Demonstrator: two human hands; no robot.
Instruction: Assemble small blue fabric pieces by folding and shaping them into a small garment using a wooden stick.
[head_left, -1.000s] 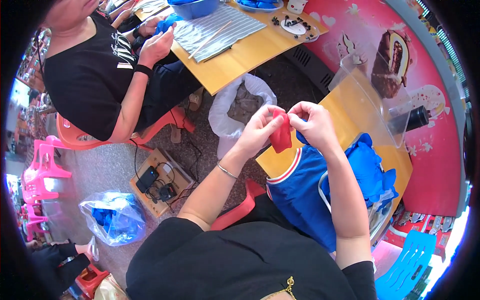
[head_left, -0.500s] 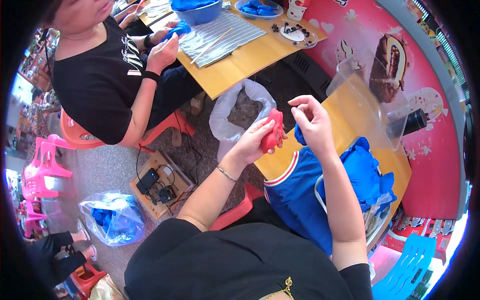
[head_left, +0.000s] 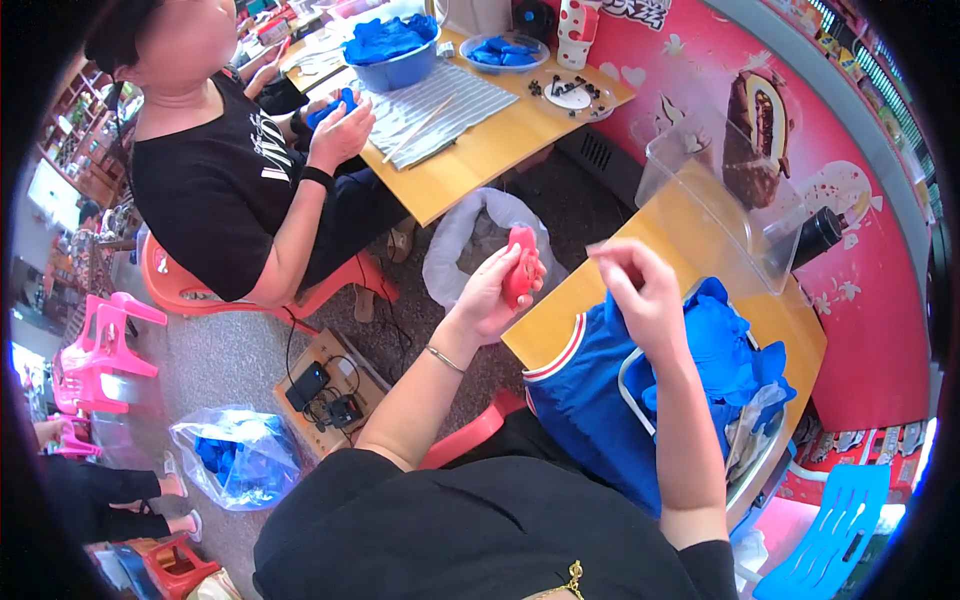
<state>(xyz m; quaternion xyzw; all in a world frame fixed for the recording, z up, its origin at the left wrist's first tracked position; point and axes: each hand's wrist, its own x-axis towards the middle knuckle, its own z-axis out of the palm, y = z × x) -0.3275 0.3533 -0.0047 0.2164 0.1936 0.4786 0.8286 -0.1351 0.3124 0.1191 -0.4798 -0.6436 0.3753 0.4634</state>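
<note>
My left hand [head_left: 486, 304] is closed round a small, soft-looking red piece [head_left: 521, 268], held up over the gap between the two tables. To its right, apart from the red piece, my right hand [head_left: 648, 297] hovers above the near table with its fingers curled and thumb and forefinger close together. Whatever may be pinched there is too fine to see. Below the right hand lies a blue cloth with a striped edge [head_left: 560, 385]. A container heaped with blue pieces [head_left: 705, 350] stands beside my right forearm.
A clear plastic bin [head_left: 715, 230] and a black bottle [head_left: 817, 237] stand on the near table. A white-lined waste bag [head_left: 445, 255] sits between the tables. Across from me, a seated person [head_left: 225, 190] handles something blue. A box with cables [head_left: 335, 395] lies on the floor.
My hands have drawn farther apart, the left with the red piece shifting left and the right moving lower. The whole view has tilted slightly. The other person's hands have moved a little.
</note>
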